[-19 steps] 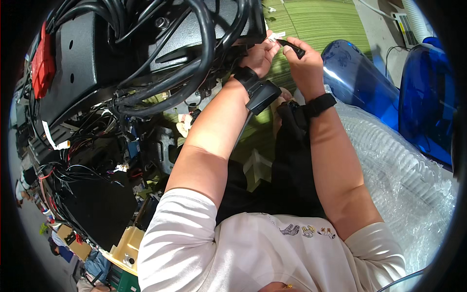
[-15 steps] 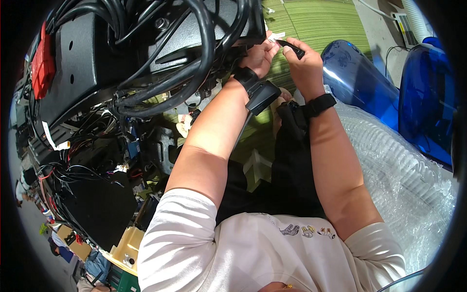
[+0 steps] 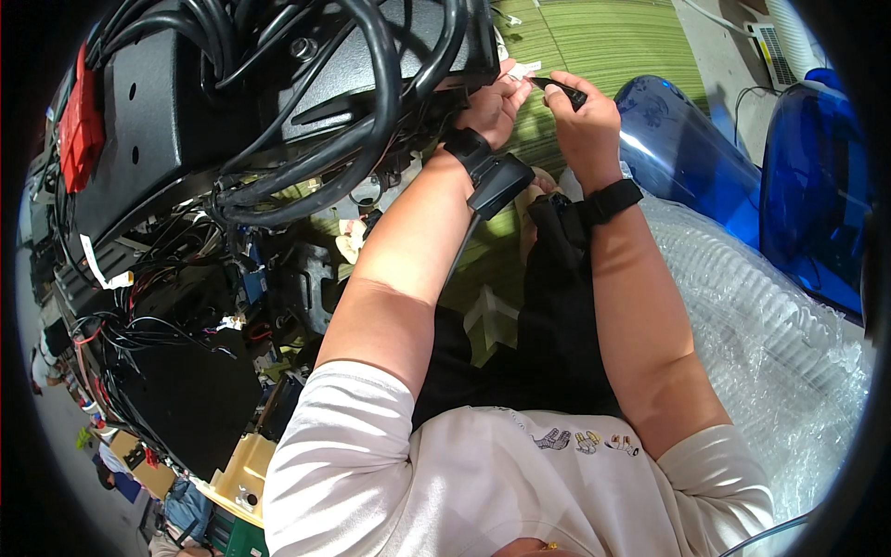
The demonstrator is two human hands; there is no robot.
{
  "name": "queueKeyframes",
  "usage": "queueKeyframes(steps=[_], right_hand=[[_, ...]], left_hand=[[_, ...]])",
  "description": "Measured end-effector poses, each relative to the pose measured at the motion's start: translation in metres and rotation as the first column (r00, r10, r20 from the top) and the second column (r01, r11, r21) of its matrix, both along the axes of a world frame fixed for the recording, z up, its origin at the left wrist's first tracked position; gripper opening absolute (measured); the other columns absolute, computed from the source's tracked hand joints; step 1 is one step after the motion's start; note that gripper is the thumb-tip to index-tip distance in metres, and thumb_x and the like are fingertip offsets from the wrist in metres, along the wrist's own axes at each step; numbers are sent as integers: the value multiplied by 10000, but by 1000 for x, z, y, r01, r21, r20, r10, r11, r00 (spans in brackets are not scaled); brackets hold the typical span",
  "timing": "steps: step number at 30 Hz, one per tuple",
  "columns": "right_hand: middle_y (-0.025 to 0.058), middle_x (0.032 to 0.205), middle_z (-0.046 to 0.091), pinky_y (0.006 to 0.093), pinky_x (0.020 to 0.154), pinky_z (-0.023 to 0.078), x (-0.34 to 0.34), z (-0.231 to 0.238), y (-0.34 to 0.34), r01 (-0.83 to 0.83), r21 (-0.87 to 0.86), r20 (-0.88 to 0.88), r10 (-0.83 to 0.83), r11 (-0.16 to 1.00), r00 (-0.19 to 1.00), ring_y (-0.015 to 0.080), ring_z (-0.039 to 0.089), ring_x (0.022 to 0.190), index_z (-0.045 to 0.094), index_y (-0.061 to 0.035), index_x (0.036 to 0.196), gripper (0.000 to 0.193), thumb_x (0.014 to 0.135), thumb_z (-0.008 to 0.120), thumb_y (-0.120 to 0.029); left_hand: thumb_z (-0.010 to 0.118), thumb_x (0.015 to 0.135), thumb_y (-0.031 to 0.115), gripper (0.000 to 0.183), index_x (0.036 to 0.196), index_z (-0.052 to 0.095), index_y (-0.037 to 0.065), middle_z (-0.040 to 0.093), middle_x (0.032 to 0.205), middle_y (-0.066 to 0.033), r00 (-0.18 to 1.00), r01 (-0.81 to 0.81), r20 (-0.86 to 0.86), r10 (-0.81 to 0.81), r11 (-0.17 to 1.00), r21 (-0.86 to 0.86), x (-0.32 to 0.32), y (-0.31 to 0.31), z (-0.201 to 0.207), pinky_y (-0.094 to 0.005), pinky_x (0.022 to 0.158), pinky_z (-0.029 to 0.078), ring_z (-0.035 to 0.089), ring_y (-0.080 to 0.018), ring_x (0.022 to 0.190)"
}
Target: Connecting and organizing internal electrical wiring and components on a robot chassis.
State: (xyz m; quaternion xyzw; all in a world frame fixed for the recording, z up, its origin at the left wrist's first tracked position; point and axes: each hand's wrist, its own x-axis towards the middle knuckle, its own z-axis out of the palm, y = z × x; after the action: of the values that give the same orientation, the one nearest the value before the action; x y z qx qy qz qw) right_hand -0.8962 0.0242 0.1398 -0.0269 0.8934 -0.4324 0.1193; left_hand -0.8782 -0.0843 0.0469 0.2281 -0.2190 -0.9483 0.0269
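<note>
At the top centre my left hand (image 3: 487, 111) pinches a small white tag (image 3: 524, 70) between thumb and fingers. My right hand (image 3: 591, 125) is closed around a slim black pen-like tool (image 3: 568, 93). The tool's thin tip points left, at the tag and the left fingertips; whether it touches them I cannot tell. Just left of my left hand stands a large black metal housing (image 3: 232, 111) with thick black cables (image 3: 385, 102) looped over it. Part of my left hand lies close under the housing's edge.
Blue translucent curved shells (image 3: 682, 148) stand to the right, with clear bubble wrap (image 3: 742, 306) below them. Green striped flooring (image 3: 603, 42) lies beyond my hands. A red part (image 3: 82, 130) sits on the housing. Loose wires and a yellow tray (image 3: 243, 473) are at the lower left.
My right hand has shifted slightly to the right with the black tool. The left hand keeps its pinch on the tag, and the housing appears slightly further left in view.
</note>
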Motion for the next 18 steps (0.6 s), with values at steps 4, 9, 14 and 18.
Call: queueKeyframes(steps=[4, 9, 14, 18], right_hand=[[47, 702, 630, 333, 783, 340, -1, -4, 2, -10, 21, -2, 10, 1000, 1000, 192, 591, 684, 633, -119, 943, 298, 740, 555, -323], [64, 730, 636, 342, 793, 339, 1, -4, 1, -33, 63, -6, 34, 997, 999, 207, 597, 708, 633, -118, 955, 304, 739, 555, -317], [57, 696, 629, 337, 791, 341, 2, 2, -1, -33, 75, -9, 34, 997, 999, 203, 594, 687, 634, -117, 950, 295, 739, 558, -310], [35, 627, 606, 321, 779, 344, 1, 2, -1, 5, 7, 3, -5, 1000, 1000, 191, 580, 637, 636, -117, 936, 287, 739, 558, -310]], left_hand=[[409, 802, -82, 451, 1238, 294, -80, 378, 1210, -152, 1000, -15, 4, 15, 1000, -4, -1, 2, -2, -319, 944, 389, 460, -241, 1067], [411, 800, -88, 412, 1207, 358, -59, 394, 1217, -145, 999, -48, 9, 48, 998, 33, -3, 4, -11, -327, 946, 385, 466, -234, 1058], [410, 797, -92, 393, 1187, 379, -57, 401, 1211, -138, 998, -58, 25, 57, 998, 35, -3, 4, -9, -320, 926, 397, 470, -227, 1046], [408, 791, -100, 405, 1191, 354, -71, 387, 1221, -136, 998, -55, 35, 55, 998, 13, -1, 3, -1, -314, 919, 404, 477, -213, 1016]])
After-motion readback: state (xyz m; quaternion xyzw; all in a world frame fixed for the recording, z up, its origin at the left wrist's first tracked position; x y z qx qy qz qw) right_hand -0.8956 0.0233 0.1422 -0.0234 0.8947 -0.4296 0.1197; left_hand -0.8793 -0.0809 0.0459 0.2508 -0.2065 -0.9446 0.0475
